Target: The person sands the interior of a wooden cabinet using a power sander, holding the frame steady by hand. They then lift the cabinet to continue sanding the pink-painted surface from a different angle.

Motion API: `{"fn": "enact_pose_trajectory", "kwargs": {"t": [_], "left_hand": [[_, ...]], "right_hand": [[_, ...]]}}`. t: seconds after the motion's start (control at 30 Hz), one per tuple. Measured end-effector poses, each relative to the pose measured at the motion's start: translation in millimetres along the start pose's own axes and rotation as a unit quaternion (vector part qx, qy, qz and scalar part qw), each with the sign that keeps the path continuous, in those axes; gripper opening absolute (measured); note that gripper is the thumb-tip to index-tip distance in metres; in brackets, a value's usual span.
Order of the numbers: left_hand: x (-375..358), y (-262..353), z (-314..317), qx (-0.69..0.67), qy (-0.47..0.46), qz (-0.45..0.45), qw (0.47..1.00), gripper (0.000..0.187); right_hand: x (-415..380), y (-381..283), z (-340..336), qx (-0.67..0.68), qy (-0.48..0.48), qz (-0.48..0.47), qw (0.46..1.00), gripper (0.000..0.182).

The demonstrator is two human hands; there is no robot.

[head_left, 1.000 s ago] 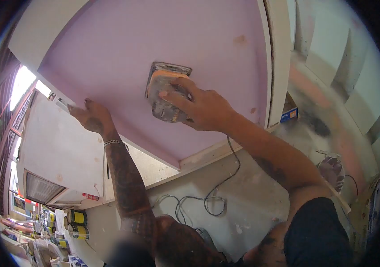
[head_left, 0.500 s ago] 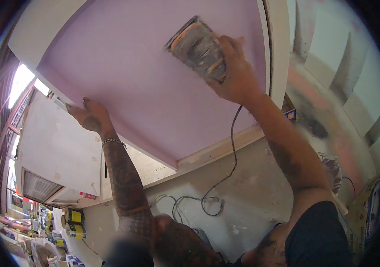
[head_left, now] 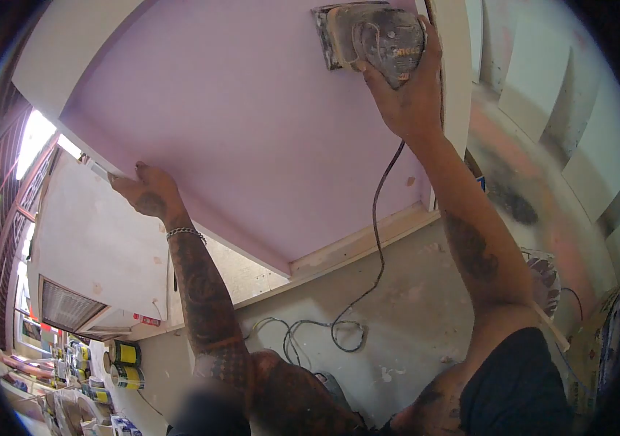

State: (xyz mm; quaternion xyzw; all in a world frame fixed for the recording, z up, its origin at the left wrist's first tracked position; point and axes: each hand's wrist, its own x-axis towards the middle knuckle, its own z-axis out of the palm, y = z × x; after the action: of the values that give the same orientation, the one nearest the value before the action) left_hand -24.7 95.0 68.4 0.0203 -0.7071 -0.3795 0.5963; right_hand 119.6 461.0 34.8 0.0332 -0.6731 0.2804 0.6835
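Observation:
My right hand point(head_left: 413, 105) is wrapped around a dusty electric sander point(head_left: 386, 42) near the top right of the view. The sander's flat pad rests against a pale purple panel point(head_left: 244, 138) with raised edges. From the sander a dark cord point(head_left: 376, 218) drops over the panel's lower edge. At the left, my left hand point(head_left: 153, 192) is closed over the panel's raised side rim point(head_left: 234, 243), its thumb on the inner side. The fingers behind the rim are partly hidden.
The cord lies in loops on the stained floor point(head_left: 390, 349). A white cabinet-like piece point(head_left: 99, 232) stands at the left. Paint cans point(head_left: 125, 354) and other supplies crowd the lower left. Pale curved panels point(head_left: 524, 80) stand at the right.
My right hand has moved the sander up and to the right across the purple panel and turned it. The cord has shifted with it. My left hand stays on the rim.

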Motion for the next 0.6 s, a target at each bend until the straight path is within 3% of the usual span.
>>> {"fn": "enact_pose_trajectory", "kwargs": {"t": [0.07,0.2,0.27,0.37,0.47,0.6], "left_hand": [[-0.4,0.9,1.0,-0.013,0.005,0.008,1.000,0.060],[4.0,-15.4,8.2,-0.030,0.015,0.024,0.999,0.060],[2.8,-21.5,10.8,-0.034,0.025,0.057,0.997,0.059],[2.8,-23.1,10.0,-0.036,0.023,0.083,0.996,0.057],[1.6,-16.5,7.7,0.001,0.017,0.069,0.997,0.056],[-0.5,-10.3,5.6,0.004,0.016,0.040,0.999,0.056]], "right_hand": [[0.4,-4.4,1.1,0.130,-0.022,0.070,0.989,0.102],[-1.2,-8.0,6.7,0.070,-0.013,0.005,0.997,0.102],[1.5,-19.1,6.5,-0.030,-0.017,-0.006,0.999,0.101],[2.4,-16.8,16.9,0.051,-0.022,-0.038,0.998,0.100],[0.9,-29.0,22.0,0.004,-0.023,-0.072,0.997,0.100],[-7.1,-44.6,29.4,0.061,-0.068,-0.016,0.996,0.100]]}}
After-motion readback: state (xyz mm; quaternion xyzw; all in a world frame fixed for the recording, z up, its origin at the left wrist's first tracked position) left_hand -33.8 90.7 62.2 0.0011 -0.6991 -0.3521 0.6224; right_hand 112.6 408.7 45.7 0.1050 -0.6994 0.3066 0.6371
